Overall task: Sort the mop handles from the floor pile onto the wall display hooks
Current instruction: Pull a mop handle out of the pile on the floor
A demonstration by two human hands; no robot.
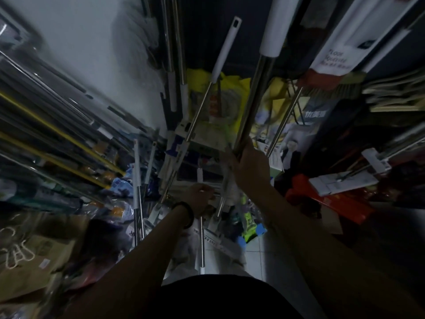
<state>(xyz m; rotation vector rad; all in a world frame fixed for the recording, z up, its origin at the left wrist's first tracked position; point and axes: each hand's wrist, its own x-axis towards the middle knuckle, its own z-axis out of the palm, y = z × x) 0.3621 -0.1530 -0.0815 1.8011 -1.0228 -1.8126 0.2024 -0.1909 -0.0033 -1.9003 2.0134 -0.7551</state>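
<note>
My right hand (249,166) is shut on a thick metal mop handle (255,93) with a white grip at its top end; the pole rises steeply toward the upper right. Lower down, my left hand (200,199), with a dark band on the wrist, is closed around a thinner steel mop handle (202,240) that points down to the floor. Another steel handle with a white slotted grip (224,51) leans between them. Two white-sleeved handles (138,178) stand at the left of the pile. The wall hooks themselves are not visible in this dark, blurred view.
Long poles with yellow stripes (57,137) hang along the left wall. A broom and packaged squeegee (333,58) hang upper right. Yellow packaging (230,104) sits at centre back, an orange item (326,203) and flat mop head (340,183) at right, cardboard (34,261) lower left, floor tiles (259,254) below.
</note>
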